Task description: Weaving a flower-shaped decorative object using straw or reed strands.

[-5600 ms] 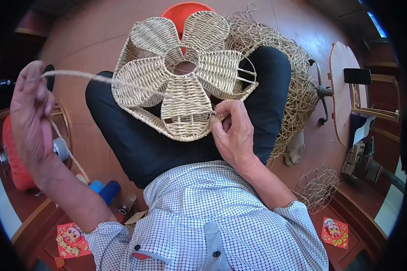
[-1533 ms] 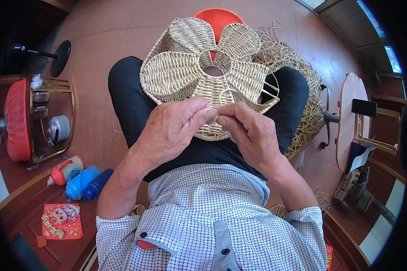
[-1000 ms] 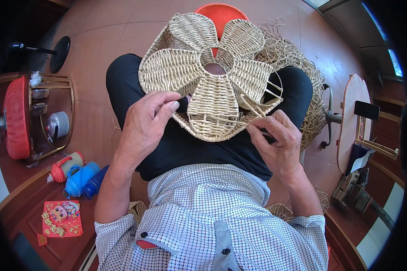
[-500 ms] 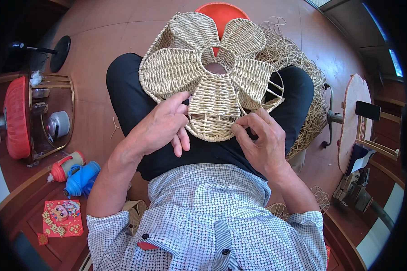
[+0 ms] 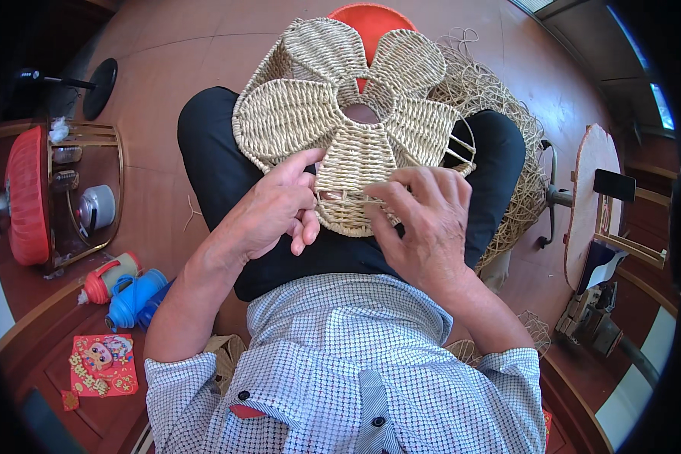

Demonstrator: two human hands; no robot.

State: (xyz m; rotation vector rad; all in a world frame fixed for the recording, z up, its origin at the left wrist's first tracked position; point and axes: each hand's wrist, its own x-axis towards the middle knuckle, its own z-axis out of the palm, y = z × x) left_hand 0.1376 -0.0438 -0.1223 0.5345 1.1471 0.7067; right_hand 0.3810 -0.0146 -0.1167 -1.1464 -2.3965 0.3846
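Observation:
A flower-shaped woven straw piece with rounded petals around a central hole rests on my lap. Its nearest petal has a gap in the weave near the rounded rim, with bare ribs showing. My left hand is at that petal's left edge, index finger stretched against it, the other fingers loosely bent and apart. Over the petal's lower right is my right hand, its fingers bent and fingertips at the gap. The straw cord it pinched a moment ago is hidden behind the fingers now. The right petal shows an unwoven frame at its outer end.
A large heap of loose straw cord lies beyond my right knee. Behind the flower stands an orange-red basin. A rack with a red-covered round object is at the left, near a blue bottle. A round-ended wooden board stands at the right.
My right hand has moved left and up from the petal's right edge to over its gap, turning its back upward. My left hand and the flower have barely moved.

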